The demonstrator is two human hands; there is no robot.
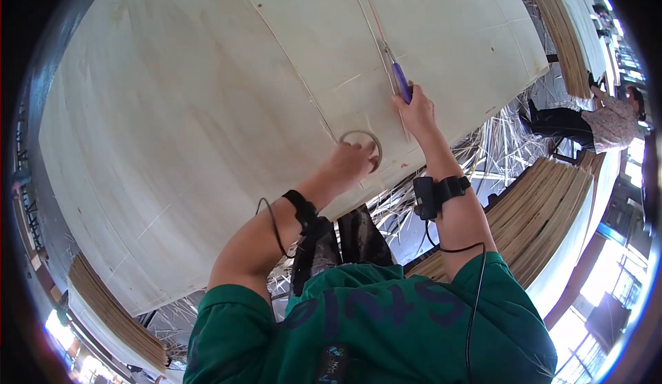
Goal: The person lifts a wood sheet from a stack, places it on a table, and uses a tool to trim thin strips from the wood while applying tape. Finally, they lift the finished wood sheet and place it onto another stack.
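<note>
The right hand (416, 112) is closed in a fist-like grip around a purple-handled knife (401, 83), whose thin blade points toward twelve o'clock along a seam between two pale veneer sheets (207, 108). The left hand (352, 162) lies just beside it at about eight o'clock, fingers curled down on a roll of tape (360, 143) pressed flat to the wood, thumb and fingers gripping its ring. Judging from this, the step is trimming along the seam, and it would go best with the blade kept low and in line with the joint, drawn steadily rather than forced, while the other hand bears down to stop the thin sheet lifting or splitting. That holding hand is best kept to the side of the cutting line, never ahead of it. Further out, at three o'clock, stacks of veneer (545, 205) stand edge-on, loose wood strips (476, 156) litter the floor, and another person (607, 118) sits near two o'clock.
</note>
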